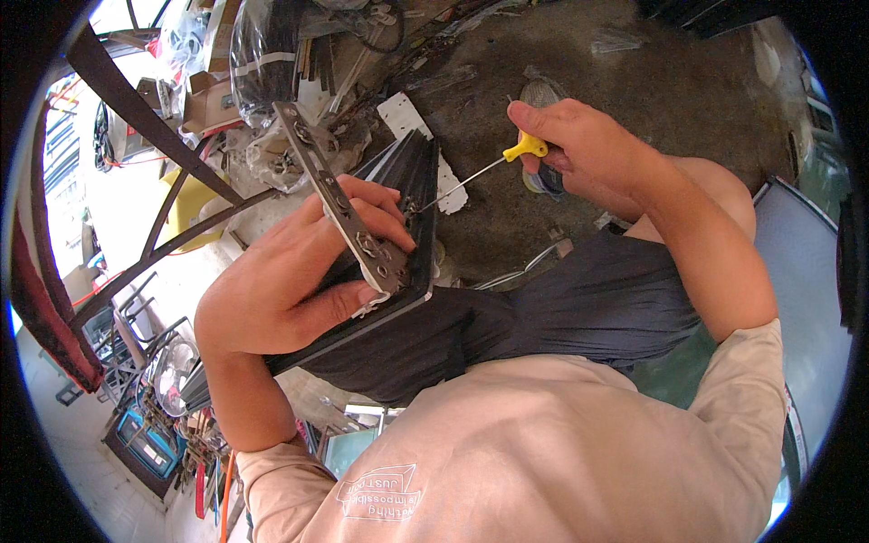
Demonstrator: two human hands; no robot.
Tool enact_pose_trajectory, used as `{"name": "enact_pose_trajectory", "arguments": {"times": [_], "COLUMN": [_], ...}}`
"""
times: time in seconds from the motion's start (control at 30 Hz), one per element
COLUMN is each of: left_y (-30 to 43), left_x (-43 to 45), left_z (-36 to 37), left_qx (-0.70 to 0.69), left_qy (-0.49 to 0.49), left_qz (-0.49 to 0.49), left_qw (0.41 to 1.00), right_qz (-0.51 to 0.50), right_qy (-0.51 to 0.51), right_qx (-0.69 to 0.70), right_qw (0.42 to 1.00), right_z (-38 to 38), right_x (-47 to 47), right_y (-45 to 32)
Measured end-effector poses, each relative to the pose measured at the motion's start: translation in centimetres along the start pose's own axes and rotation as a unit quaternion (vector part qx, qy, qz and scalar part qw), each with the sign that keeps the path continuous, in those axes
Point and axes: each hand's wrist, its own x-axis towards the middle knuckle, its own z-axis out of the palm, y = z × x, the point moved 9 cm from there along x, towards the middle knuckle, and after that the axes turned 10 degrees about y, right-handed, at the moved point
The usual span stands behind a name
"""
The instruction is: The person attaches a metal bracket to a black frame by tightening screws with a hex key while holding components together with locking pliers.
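Note:
My right hand (567, 146) is closed around the yellow handle of an L-shaped or T-shaped driver (526, 146). Its thin metal shaft runs down and left to the end of a dark metal frame profile (422, 237); whether the tip sits in a fastener I cannot tell. My left hand (333, 251) grips a flat metal hardware strip (330, 183) with several holes and fittings, its thumb near the lower end and its fingers over the far side. The strip lies over the dark profile, which rests by my left thigh.
A white perforated strip (448, 180) lies on the floor beyond the profile. Plastic-wrapped dark profiles (263, 61), an opened cardboard box (209, 105) and a yellow container (180, 214) stand at the left. A glass panel (801, 251) leans at the right. A shoe shows beneath my right hand.

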Motion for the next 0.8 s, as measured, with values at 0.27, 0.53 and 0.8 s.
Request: {"name": "enact_pose_trajectory", "arguments": {"times": [0.27, 0.53, 0.8], "left_y": [0.0, -0.1, 0.3], "left_x": [0.0, 0.1, 0.1], "left_z": [0.1, 0.0, 0.0], "left_qx": [0.006, 0.005, 0.004], "left_qy": [0.003, 0.0, 0.006], "left_qz": [0.016, 0.016, 0.03], "left_qw": [1.0, 1.0, 1.0], "right_qz": [0.033, -0.169, -0.196], "right_qy": [-0.017, 0.069, 0.095], "right_qx": [0.031, -0.051, -0.089], "right_qw": [0.999, 0.982, 0.972], "right_z": [0.1, -1.2, -0.5], "right_x": [0.3, 0.1, -1.2], "right_y": [0.7, -2.5, -4.1]}}
